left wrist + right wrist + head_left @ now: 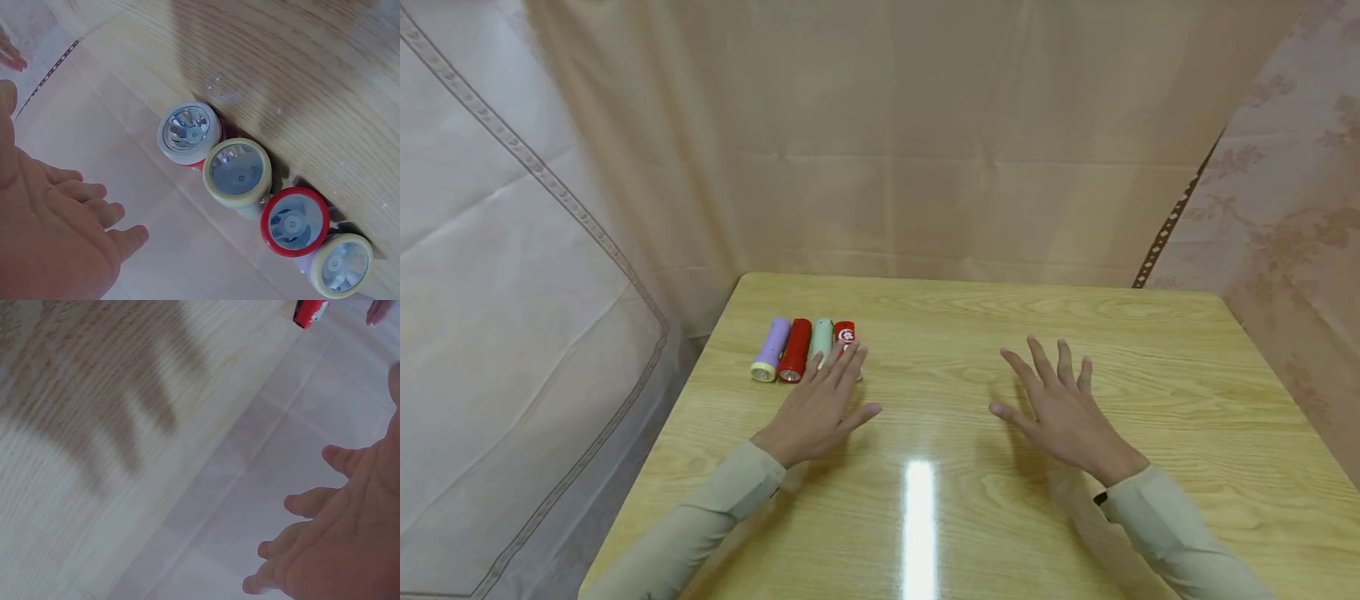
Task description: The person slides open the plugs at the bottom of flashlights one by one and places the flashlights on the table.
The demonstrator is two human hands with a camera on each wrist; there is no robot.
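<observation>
Several flashlights lie side by side at the table's left, lenses facing the person. From the left they are a purple one with a cream rim [774,340], a dark red one [797,343], a pale green one [822,335] and a red one with a white print [846,330]. My left hand [816,412] hovers with spread fingers, overlapping the green and printed flashlights in the head view. All their lenses show in the left wrist view, apart from the palm [56,244]. Over the table's right half, my right hand [1066,417] spreads its fingers, holding nothing.
The flashlights and both hands are over a wood-grain table [970,325]. Beige cloth [940,150] hangs behind its far edge, with pale curtains [497,292] on the left and patterned cloth [1300,208] on the right. A bright reflection [919,525] marks the near middle.
</observation>
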